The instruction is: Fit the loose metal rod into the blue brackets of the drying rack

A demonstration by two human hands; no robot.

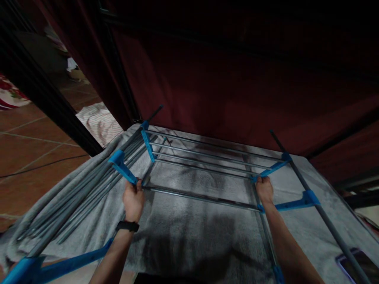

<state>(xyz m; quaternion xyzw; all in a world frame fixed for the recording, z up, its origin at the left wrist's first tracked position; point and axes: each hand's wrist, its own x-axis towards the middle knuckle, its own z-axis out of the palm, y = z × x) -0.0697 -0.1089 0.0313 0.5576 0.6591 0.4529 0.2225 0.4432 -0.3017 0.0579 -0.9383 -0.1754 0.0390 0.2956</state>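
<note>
While the head view looks down on the work, the left hand (134, 199) is closed around the left end of the front rod (201, 197), where the rod meets a blue connector (122, 167). The right hand (264, 190) is closed around the right end of the same rod, touching a second blue connector (271, 169). The rod belongs to a rack frame (207, 156) of parallel grey metal rods joined by blue plastic pieces. The frame sits low over a grey cloth (192, 240), between the hands and beyond them; whether it rests on the cloth or is lifted cannot be told. A black wristband (127, 226) sits on the left wrist.

Left of the frame, a bundle of loose rods (74, 197) lies on the cloth, running toward the near left corner. A long grey pole (325, 217) with a blue bracket (296, 203) runs diagonally just right of the right hand. A phone (364, 256) lies at the near right edge. Dark red fabric (237, 79) hangs behind the frame. Reddish floor tiles (35, 150) show at the left.
</note>
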